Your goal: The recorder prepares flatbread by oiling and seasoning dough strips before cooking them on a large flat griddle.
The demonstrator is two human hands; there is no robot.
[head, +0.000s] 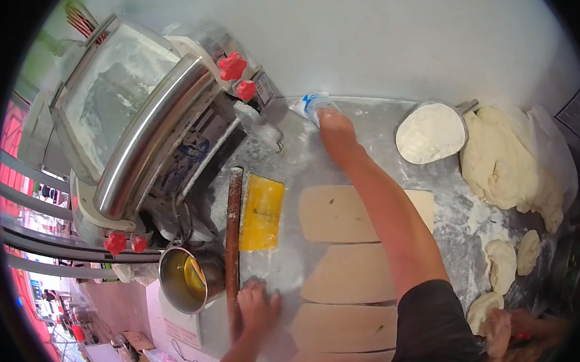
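My right arm (395,210), in a dark sleeve, stretches over the metal worktop to the wall side. There my right hand (336,129) grips a white-and-blue plastic bag (313,106). Low in the picture, my left hand (258,306) rests on the worktop with its thumb apart, close beside the wooden rolling pin (234,217); it holds nothing that I can see. A yellow rectangular scraper (262,213) lies along the pin. Several flat dough sheets (349,273) lie in a column under and beside my right arm, which hides part of them.
A dough sheeter (151,136) with red knobs stands at left, near a steel pot (188,278) of yellow liquid. At right are a container of flour (432,134), a large dough mass (499,158) in plastic, and dough pieces (501,265). Another person's hand (499,331) touches one piece.
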